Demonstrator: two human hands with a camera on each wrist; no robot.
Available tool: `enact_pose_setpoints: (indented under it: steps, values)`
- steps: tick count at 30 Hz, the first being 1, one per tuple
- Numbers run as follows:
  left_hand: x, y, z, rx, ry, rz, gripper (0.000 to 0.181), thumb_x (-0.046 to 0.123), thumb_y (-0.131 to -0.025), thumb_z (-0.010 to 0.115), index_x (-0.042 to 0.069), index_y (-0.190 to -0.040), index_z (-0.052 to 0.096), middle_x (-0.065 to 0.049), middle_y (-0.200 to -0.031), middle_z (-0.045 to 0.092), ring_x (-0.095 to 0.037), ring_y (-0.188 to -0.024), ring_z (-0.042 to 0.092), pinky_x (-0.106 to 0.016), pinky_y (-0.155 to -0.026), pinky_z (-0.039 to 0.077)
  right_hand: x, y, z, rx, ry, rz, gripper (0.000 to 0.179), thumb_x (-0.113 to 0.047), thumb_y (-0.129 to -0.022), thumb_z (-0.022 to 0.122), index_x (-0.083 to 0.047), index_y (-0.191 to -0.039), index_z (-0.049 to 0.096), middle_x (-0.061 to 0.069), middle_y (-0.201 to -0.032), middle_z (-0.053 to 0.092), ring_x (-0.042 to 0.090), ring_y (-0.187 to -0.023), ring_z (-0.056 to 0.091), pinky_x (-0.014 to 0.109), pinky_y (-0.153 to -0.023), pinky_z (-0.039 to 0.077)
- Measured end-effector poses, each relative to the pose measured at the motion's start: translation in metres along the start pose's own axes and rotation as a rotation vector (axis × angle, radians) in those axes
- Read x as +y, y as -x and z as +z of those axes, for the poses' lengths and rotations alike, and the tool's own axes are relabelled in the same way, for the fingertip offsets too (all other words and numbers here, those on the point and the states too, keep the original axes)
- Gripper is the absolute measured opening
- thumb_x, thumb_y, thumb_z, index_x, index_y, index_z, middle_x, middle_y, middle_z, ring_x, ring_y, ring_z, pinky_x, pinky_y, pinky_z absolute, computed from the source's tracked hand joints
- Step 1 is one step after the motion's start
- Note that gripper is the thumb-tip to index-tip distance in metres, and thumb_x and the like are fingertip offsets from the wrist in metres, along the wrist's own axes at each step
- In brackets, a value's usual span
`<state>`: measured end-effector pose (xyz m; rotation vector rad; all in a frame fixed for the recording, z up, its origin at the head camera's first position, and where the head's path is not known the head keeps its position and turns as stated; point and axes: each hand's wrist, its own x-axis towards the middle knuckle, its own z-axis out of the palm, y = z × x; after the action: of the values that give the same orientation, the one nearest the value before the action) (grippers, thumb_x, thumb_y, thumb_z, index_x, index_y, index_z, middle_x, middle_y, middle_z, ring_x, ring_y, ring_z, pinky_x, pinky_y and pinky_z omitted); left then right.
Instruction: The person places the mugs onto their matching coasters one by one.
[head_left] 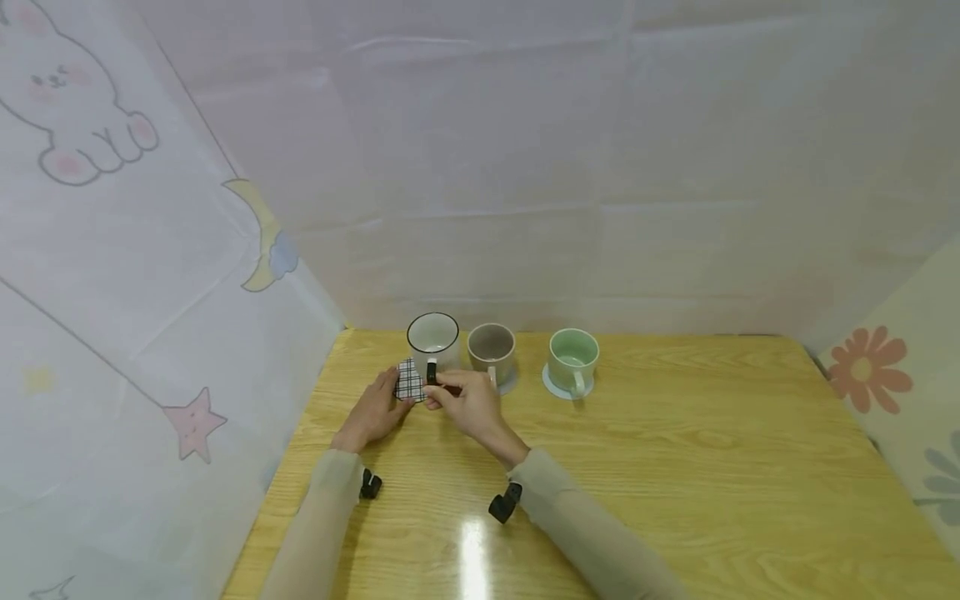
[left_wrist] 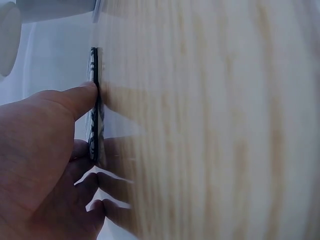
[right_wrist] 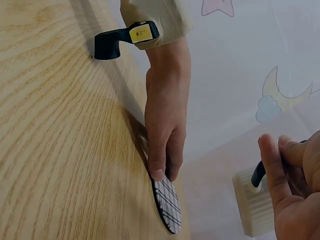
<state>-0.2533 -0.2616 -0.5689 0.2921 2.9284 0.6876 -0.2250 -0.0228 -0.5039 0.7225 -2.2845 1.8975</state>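
A white mug with a dark rim [head_left: 422,357] is in my right hand [head_left: 474,406], which pinches its black handle; in the right wrist view the ribbed mug [right_wrist: 254,207] is tilted and off the table. Just below it, a black-and-white plaid coaster [head_left: 408,385] lies on the table. My left hand [head_left: 372,410] grips that coaster at its edge, with the thumb on the near side and fingers on the left. In the left wrist view the coaster [left_wrist: 94,125] appears edge-on between thumb and fingers. The mug hides part of the coaster in the head view.
To the right of the white mug stands a brown-grey mug [head_left: 491,340] on a pale coaster, close to my right fingers. Farther right is a green mug [head_left: 573,346] on a light blue coaster [head_left: 553,387]. Printed cloth walls [head_left: 487,208] border the wooden table [head_left: 712,467].
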Motion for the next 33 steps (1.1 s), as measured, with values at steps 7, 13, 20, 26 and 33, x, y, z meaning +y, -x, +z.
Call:
enact_pose_setpoints:
  steps: [7,13,20,26,33]
  values:
    - [-0.003,-0.001,0.003,0.026,0.002,0.026,0.079,0.036,-0.111,0.058,-0.009,-0.166,0.023,-0.032,-0.172,0.025,-0.053,-0.159,0.024,-0.067,-0.129,0.026,0.002,-0.003,0.008,-0.016,-0.098,-0.018,0.02,-0.001,-0.098,0.075,0.009,-0.114,0.078,0.022,-0.1,0.079,0.031,-0.075,0.081,0.039,-0.069,0.068]
    - [-0.002,-0.001,0.005,0.026,0.01,0.018,0.078,0.037,-0.111,0.058,-0.008,-0.166,0.024,-0.032,-0.171,0.026,-0.054,-0.158,0.025,-0.067,-0.128,0.027,0.011,-0.004,0.016,-0.017,-0.14,-0.015,0.017,0.001,-0.099,0.073,0.011,-0.113,0.078,0.023,-0.098,0.078,0.033,-0.076,0.081,0.03,-0.069,0.068]
    - [0.001,0.0,0.001,0.043,0.003,0.026,0.077,0.033,-0.11,0.061,-0.009,-0.165,0.026,-0.033,-0.17,0.028,-0.055,-0.157,0.028,-0.068,-0.127,0.029,0.021,-0.007,0.025,-0.013,-0.158,0.022,0.02,0.005,-0.099,0.072,0.017,-0.115,0.075,0.025,-0.102,0.076,0.038,-0.08,0.08,0.033,-0.072,0.068]
    - [0.0,0.001,0.001,0.028,-0.001,0.016,0.077,0.03,-0.11,0.061,-0.009,-0.165,0.025,-0.033,-0.17,0.027,-0.055,-0.158,0.026,-0.068,-0.128,0.028,0.03,-0.008,0.031,-0.038,-0.157,0.036,0.023,0.004,-0.101,0.07,0.018,-0.118,0.073,0.025,-0.106,0.075,0.036,-0.083,0.081,0.035,-0.074,0.068]
    - [0.005,0.003,-0.002,0.031,-0.006,0.007,0.075,0.028,-0.11,0.061,-0.008,-0.165,0.026,-0.032,-0.17,0.029,-0.054,-0.157,0.028,-0.066,-0.129,0.027,0.037,-0.01,0.035,-0.047,-0.099,0.0,0.021,0.002,-0.1,0.071,0.014,-0.117,0.076,0.022,-0.104,0.077,0.032,-0.082,0.081,0.035,-0.074,0.068]
